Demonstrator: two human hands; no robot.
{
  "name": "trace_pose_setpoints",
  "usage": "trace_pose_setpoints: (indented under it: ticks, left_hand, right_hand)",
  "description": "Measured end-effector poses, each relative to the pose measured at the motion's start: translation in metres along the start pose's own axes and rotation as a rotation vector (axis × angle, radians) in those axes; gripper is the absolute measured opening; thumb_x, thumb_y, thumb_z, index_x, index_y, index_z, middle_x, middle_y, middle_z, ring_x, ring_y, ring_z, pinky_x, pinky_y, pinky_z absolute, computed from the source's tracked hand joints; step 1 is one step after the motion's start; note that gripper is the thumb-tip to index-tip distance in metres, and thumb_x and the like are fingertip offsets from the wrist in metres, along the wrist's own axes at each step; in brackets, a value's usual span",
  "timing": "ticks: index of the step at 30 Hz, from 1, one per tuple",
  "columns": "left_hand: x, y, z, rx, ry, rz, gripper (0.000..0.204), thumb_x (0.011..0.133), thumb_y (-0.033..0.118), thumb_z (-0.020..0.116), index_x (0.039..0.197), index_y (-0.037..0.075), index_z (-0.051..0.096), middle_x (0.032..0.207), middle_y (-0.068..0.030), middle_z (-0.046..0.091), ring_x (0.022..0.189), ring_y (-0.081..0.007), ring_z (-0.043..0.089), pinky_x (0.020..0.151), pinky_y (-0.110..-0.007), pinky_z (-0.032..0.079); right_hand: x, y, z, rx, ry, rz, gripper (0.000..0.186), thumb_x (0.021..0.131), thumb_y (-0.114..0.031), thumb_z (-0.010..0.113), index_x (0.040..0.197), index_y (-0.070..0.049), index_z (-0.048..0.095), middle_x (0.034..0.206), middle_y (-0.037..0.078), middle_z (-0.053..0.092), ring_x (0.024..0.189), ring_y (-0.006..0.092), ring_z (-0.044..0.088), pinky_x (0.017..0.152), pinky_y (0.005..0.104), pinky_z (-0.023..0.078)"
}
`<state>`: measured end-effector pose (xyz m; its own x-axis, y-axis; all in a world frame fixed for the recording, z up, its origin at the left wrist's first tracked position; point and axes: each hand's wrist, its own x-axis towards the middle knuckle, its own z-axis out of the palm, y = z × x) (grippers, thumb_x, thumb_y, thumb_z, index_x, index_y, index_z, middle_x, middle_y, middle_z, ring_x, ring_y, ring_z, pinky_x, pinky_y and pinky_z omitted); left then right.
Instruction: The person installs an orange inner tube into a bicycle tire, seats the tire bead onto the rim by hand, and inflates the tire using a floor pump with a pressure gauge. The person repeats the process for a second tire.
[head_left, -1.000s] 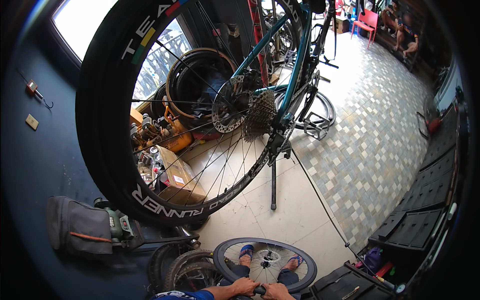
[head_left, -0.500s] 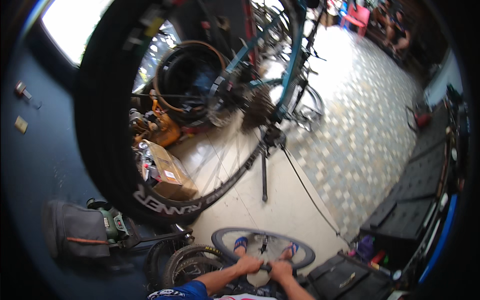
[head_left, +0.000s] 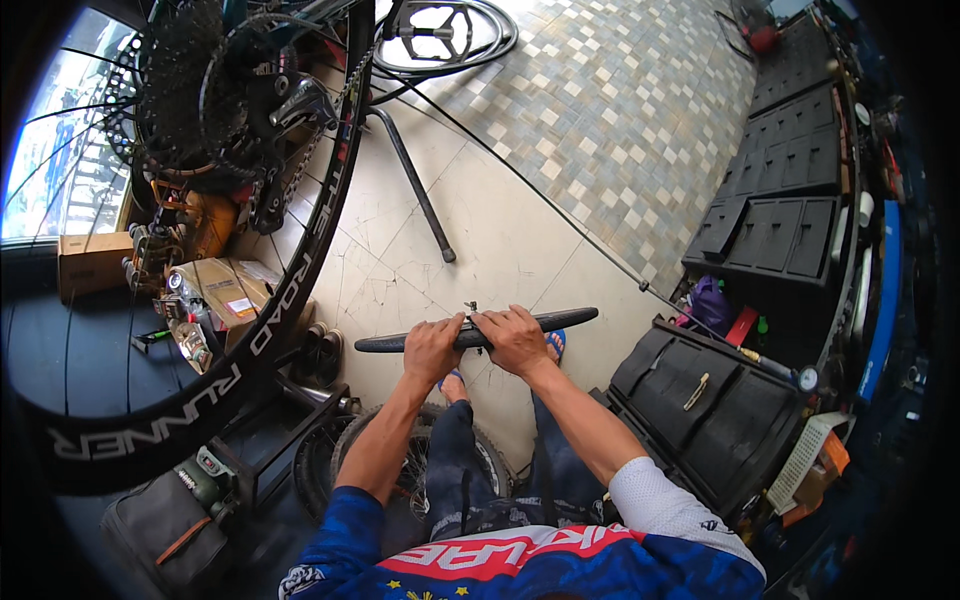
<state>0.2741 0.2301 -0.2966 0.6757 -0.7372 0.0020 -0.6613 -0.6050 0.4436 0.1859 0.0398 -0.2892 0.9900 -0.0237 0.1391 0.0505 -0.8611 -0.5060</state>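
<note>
A bicycle wheel with a black tyre is held upright before my legs, seen nearly edge-on from above. My left hand is closed round its rim and tyre on the near top side. Close beside it, my right hand grips the same stretch of rim, thumbs almost meeting. Between the thumbs a small valve shows. The lower part of the wheel is hidden beneath my hands. My sandalled feet stand on either side of it.
A raised bicycle's large wheel fills the left, its cassette and chain above. A black stand leg touches the tiled floor. An air hose runs to a gauge at right. Black tool cases, a carton and spare tyres surround me.
The held wheel has turned from a tilted, face-on view to nearly edge-on and come up higher in view. My head view has shifted, so the raised bicycle sits farther left.
</note>
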Motion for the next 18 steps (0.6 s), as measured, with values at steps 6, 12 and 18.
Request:
trace_pose_setpoints:
  ticks: [6, 12, 18]
  left_hand:
    - [-0.081, 0.012, -0.026, -0.041, -0.294, -0.081, 0.038, 0.076, 0.02, 0.079, 0.114, 0.023, 0.075, 0.094, -0.004, 0.077, 0.087, -0.0289, 0.074, 0.079, -0.041, 0.057]
    - [-0.138, -0.009, -0.047, -0.095, -0.386, -0.091, 0.053, 0.071, 0.02, 0.084, 0.123, 0.019, 0.076, 0.113, -0.0071, 0.076, 0.11, -0.0289, 0.07, 0.096, -0.043, 0.052]
    - [-0.135, 0.029, -0.066, -0.18, -0.457, -0.117, 0.055, 0.078, 0.043, 0.085, 0.122, 0.011, 0.073, 0.121, -0.0108, 0.073, 0.114, -0.0322, 0.069, 0.097, -0.048, 0.052]
  right_hand:
    - [-0.079, -0.002, -0.026, 0.178, -0.217, 0.097, 0.051, 0.074, -0.015, 0.079, 0.124, -0.018, 0.071, 0.12, 0.009, 0.071, 0.118, 0.0289, 0.066, 0.104, 0.0426, 0.05]
    - [-0.143, 0.075, -0.052, -0.163, -0.734, 0.195, 0.047, 0.072, -0.023, 0.08, 0.118, -0.017, 0.072, 0.117, 0.006, 0.073, 0.115, 0.0257, 0.065, 0.097, 0.0411, 0.048]
    - [-0.133, 0.021, -0.067, 0.032, -0.41, -0.111, 0.037, 0.075, -0.037, 0.081, 0.098, -0.012, 0.068, 0.099, 0.009, 0.068, 0.1, 0.0287, 0.065, 0.089, 0.0461, 0.049]
